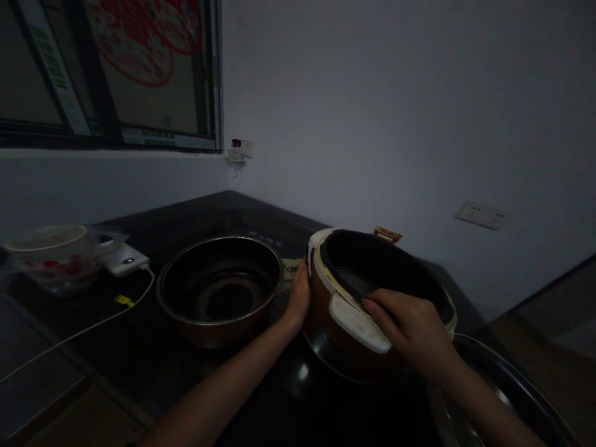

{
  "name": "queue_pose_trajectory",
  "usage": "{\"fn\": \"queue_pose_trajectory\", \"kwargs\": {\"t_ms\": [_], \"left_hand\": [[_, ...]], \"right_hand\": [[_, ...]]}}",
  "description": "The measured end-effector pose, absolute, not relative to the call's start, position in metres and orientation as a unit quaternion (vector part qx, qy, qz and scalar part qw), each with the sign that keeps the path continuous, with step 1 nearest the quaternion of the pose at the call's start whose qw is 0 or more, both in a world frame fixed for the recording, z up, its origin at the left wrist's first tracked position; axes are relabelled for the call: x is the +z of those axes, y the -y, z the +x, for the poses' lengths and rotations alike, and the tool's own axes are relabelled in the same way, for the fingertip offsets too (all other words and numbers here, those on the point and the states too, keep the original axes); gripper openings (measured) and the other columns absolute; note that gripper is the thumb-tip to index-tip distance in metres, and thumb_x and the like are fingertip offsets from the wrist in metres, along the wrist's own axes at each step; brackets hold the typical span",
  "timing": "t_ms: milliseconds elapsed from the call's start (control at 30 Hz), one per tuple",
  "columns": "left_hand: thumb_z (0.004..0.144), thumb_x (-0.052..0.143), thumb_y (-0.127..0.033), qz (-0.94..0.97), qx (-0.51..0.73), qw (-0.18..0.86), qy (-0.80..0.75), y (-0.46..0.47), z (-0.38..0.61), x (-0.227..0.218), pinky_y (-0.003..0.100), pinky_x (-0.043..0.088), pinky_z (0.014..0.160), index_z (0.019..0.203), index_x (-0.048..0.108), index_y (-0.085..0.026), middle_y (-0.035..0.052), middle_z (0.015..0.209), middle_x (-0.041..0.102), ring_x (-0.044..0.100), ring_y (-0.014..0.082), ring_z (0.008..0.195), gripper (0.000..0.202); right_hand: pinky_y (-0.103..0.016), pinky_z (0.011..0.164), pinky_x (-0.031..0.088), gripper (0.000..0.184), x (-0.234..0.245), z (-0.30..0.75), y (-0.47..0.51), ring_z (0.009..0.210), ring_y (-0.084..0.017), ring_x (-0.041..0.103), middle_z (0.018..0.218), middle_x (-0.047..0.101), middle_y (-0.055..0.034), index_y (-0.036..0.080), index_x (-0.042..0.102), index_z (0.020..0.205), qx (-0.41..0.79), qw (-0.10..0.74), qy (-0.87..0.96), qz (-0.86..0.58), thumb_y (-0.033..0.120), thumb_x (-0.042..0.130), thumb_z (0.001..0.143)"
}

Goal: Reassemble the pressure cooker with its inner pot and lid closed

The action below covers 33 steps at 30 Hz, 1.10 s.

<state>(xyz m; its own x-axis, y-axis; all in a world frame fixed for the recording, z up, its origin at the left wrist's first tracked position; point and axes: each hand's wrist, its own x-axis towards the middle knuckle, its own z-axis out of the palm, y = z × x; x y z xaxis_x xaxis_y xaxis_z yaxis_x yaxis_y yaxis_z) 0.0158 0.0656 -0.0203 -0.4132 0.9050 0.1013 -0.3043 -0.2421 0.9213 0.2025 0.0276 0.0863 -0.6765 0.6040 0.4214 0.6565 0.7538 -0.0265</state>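
A brown rice cooker with a white rim and handle stands tilted on the dark counter, and a black inner pot sits inside it. My left hand presses flat against the cooker's left side. My right hand grips the near edge of the black inner pot, thumb over the rim, just behind the white handle. A wide metal basin stands to the left of the cooker, apart from both hands.
A white power bank with a cable lies at the left, beside a plastic-wrapped bowl. A round metal lid or tray lies at the lower right. Wall sockets sit on the right wall; a window is at the upper left.
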Motion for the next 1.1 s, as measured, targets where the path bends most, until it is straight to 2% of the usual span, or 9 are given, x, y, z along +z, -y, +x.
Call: {"fn": "queue_pose_trajectory", "kwargs": {"t_ms": [133,200,267,333,567,733,833,1000,1100], "left_hand": [[0.097,0.032,-0.039,0.367,0.721,0.388,-0.441,-0.039,0.031,-0.036,0.035,0.016,0.121,0.144,0.041,-0.019,0.0062,0.157,0.033,0.028,0.0186,0.146,0.052],[0.096,0.033,-0.043,0.383,0.715,0.384,-0.441,-0.024,0.039,-0.047,0.036,0.011,0.122,0.150,0.030,-0.019,0.0058,0.162,0.022,0.017,0.0185,0.149,0.059],[0.096,0.035,-0.044,0.393,0.702,0.390,-0.447,-0.011,0.046,-0.055,0.036,0.007,0.122,0.154,0.020,-0.019,0.0045,0.164,0.012,0.007,0.0178,0.150,0.064],[0.096,0.037,-0.043,0.407,0.692,0.389,-0.451,-0.001,0.048,-0.060,0.036,0.005,0.122,0.155,0.016,-0.021,0.0030,0.164,0.008,0.004,0.0176,0.150,0.066],[0.089,0.051,-0.029,0.477,0.657,0.364,-0.457,0.013,0.041,-0.063,0.040,0.004,0.122,0.155,0.012,-0.020,0.0047,0.164,0.004,0.002,0.0193,0.151,0.077],[0.079,0.059,-0.019,0.497,0.656,0.319,-0.469,0.014,0.042,-0.061,0.044,0.006,0.122,0.154,0.016,-0.019,0.0090,0.164,0.008,0.005,0.0240,0.150,0.086],[0.079,0.060,-0.017,0.480,0.668,0.309,-0.478,0.010,0.040,-0.059,0.045,0.009,0.122,0.152,0.019,-0.019,0.0097,0.163,0.014,0.010,0.0245,0.150,0.084],[0.081,0.058,-0.019,0.446,0.688,0.307,-0.484,0.006,0.034,-0.056,0.041,0.015,0.122,0.148,0.029,-0.025,0.0048,0.160,0.026,0.018,0.0212,0.148,0.073],[0.082,0.058,-0.020,0.435,0.696,0.303,-0.484,0.005,0.032,-0.057,0.041,0.016,0.122,0.146,0.032,-0.023,0.0062,0.159,0.030,0.022,0.0213,0.148,0.070]], "right_hand": [[-0.028,0.060,0.041,0.039,0.085,0.202,-0.027,0.066,-0.018,0.067,0.070,0.068,-0.0027,0.020,0.065,0.079,-0.060,0.200,0.908,-0.362,0.038,0.037,0.099],[-0.028,0.060,0.040,0.039,0.085,0.202,-0.027,0.066,-0.019,0.067,0.070,0.068,-0.0028,0.019,0.065,0.079,-0.058,0.194,0.906,-0.371,0.039,0.037,0.099],[-0.029,0.061,0.040,0.040,0.084,0.199,-0.027,0.067,-0.020,0.068,0.071,0.069,-0.0030,0.019,0.066,0.080,-0.058,0.191,0.904,-0.379,0.039,0.037,0.099],[-0.029,0.062,0.039,0.039,0.085,0.195,-0.027,0.070,-0.021,0.069,0.073,0.070,-0.0034,0.019,0.066,0.080,-0.065,0.186,0.898,-0.393,0.039,0.038,0.098],[-0.029,0.059,0.035,0.034,0.094,0.157,-0.025,0.082,-0.024,0.071,0.085,0.074,-0.0067,0.019,0.069,0.089,-0.107,0.118,0.859,-0.486,0.036,0.041,0.099],[-0.030,0.058,0.038,0.036,0.099,0.132,-0.026,0.084,-0.027,0.071,0.091,0.075,-0.0090,0.018,0.068,0.093,-0.130,0.097,0.840,-0.517,0.036,0.037,0.101],[-0.031,0.059,0.043,0.038,0.098,0.120,-0.030,0.081,-0.029,0.072,0.091,0.074,-0.0105,0.018,0.067,0.094,-0.145,0.098,0.834,-0.523,0.035,0.034,0.101],[-0.034,0.062,0.050,0.038,0.095,0.100,-0.037,0.080,-0.030,0.072,0.090,0.073,-0.0142,0.015,0.067,0.096,-0.148,0.123,0.826,-0.530,0.033,0.034,0.101],[-0.036,0.066,0.053,0.037,0.094,0.088,-0.040,0.083,-0.030,0.072,0.093,0.072,-0.0172,0.012,0.067,0.097,-0.127,0.140,0.823,-0.535,0.030,0.035,0.100]]}}
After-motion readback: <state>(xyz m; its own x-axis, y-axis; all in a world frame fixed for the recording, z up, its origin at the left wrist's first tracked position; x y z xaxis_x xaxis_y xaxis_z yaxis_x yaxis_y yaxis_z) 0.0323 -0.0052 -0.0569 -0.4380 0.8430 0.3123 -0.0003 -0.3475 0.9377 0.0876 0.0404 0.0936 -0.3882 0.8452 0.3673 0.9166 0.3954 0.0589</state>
